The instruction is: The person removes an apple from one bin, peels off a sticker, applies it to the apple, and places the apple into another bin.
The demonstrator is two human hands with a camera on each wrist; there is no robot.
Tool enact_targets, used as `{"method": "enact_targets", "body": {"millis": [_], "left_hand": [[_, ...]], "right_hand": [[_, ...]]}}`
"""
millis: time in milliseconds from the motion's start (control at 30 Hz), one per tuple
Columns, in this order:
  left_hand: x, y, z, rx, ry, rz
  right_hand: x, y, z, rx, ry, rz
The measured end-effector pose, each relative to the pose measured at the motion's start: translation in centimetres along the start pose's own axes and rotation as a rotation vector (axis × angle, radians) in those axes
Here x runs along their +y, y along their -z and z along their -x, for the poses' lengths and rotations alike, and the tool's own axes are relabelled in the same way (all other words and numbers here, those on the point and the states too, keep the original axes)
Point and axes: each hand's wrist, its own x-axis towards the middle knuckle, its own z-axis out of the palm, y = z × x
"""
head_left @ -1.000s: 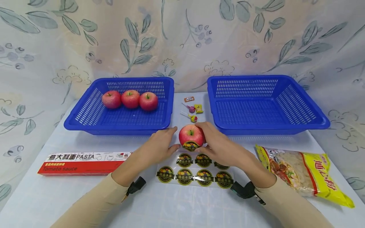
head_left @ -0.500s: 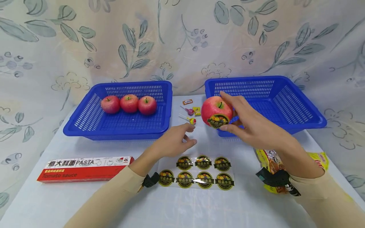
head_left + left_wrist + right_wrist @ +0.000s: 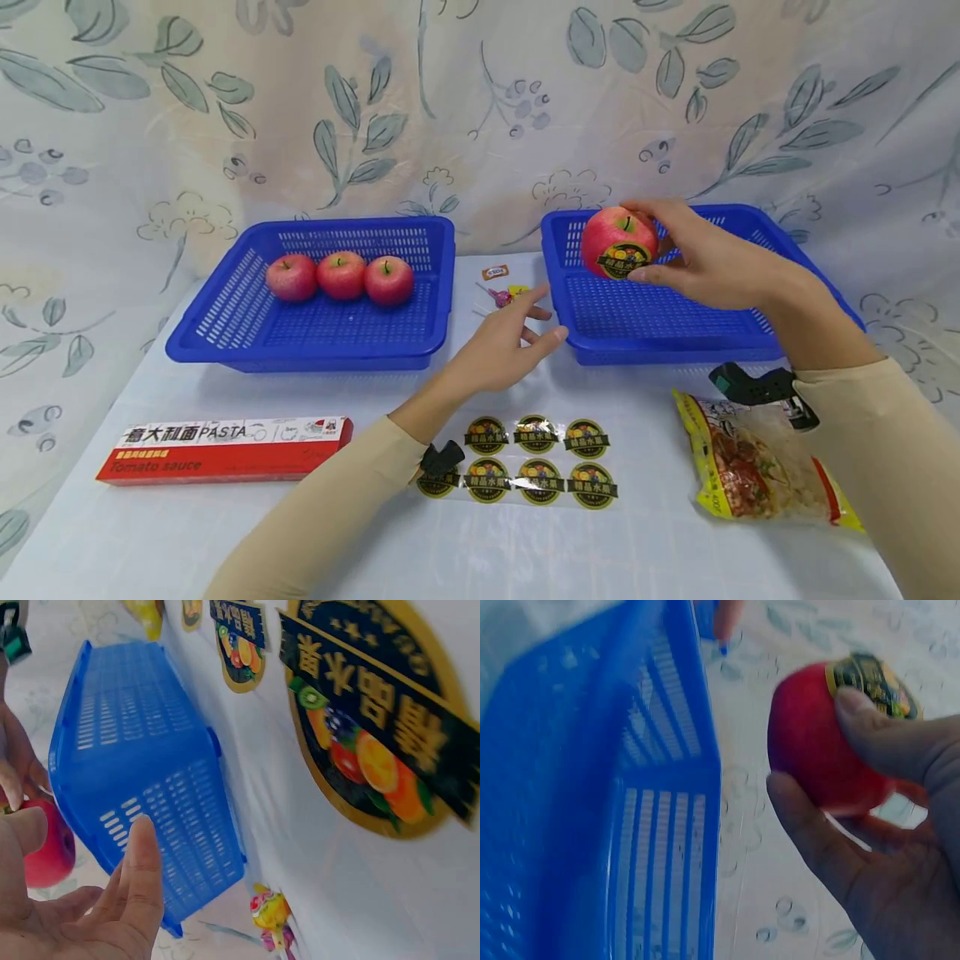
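My right hand (image 3: 693,254) grips a red apple (image 3: 617,242) that carries a round black and gold sticker, held above the back left of the right blue basket (image 3: 750,333). The right wrist view shows the same apple (image 3: 821,742) between thumb and fingers beside the basket wall (image 3: 592,810). My left hand (image 3: 510,342) hovers with relaxed fingers over the table between the two baskets, holding nothing. A sticker sheet (image 3: 528,458) lies on the table near me. The left basket (image 3: 300,346) holds three red apples (image 3: 341,277).
Wrapped lollipops and sweets (image 3: 501,292) lie between the baskets. A red pasta box (image 3: 221,450) lies at the front left, a yellow noodle packet (image 3: 757,462) at the front right under my right forearm. A leaf-patterned cloth hangs behind.
My right hand lifted the stickered apple off the table and carried it up and right, over the right basket. My left hand let go of the apple and drifted right and forward.
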Motion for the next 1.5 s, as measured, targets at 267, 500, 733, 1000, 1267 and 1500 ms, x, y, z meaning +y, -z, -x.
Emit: {"method": "enact_targets", "body": {"millis": [267,500,733,1000,1267,1500], "left_hand": [[0.8,-0.5,-1.4,0.025,-0.026,-0.048],[1.1,0.0,-1.3,0.05,0.01,-0.094],[0.9,0.8,-1.1,0.027,0.057,-0.113],[0.9,0.8,-1.4,0.016,0.072,-0.132],[0.8,0.4,-1.2,0.014,0.032,-0.13],[0.6,0.4,-1.1,0.025,0.04,-0.134]], "right_hand": [[2.7,2.0,-2.6,-0.08,-0.046,0.035],[3.9,1.0,-6.1,-0.184,-0.162,-0.028],[5.2,-0.4,-8.8,-0.295,-0.286,-0.018],[7.7,-1.4,-10.2,-0.356,-0.36,-0.031],[8.6,-2.8,-10.9,-0.356,-0.371,0.032],[9.0,-3.4,-11.0,-0.352,-0.373,0.02]]}}
